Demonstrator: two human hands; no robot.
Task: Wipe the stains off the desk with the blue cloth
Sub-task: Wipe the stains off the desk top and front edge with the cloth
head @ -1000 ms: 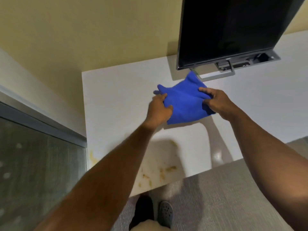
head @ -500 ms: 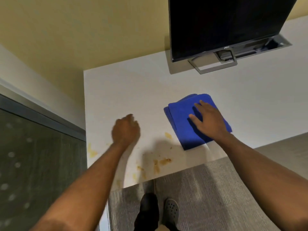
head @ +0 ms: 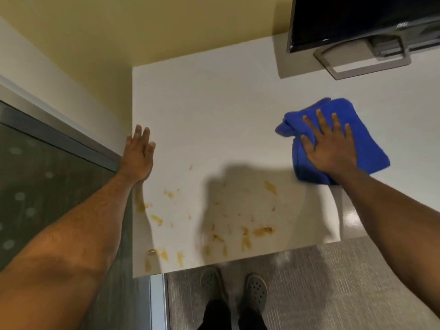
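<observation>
We see right hand (head: 329, 148) flat, fingers spread on blue cloth (head: 371, 148) | left hand (head: 139, 153) open, seemingly resting at desk (head: 214, 110) edge | stains (head: 238, 225) unwiped

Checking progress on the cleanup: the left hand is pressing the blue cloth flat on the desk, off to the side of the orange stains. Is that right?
Not quite. The head view shows the right hand pressing the blue cloth flat on the desk; the left hand rests bare at the desk's edge. The cloth does sit beside the stains.

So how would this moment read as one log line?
right hand flat on blue cloth | left hand braced at desk edge | stains unwiped, near front edge
</observation>
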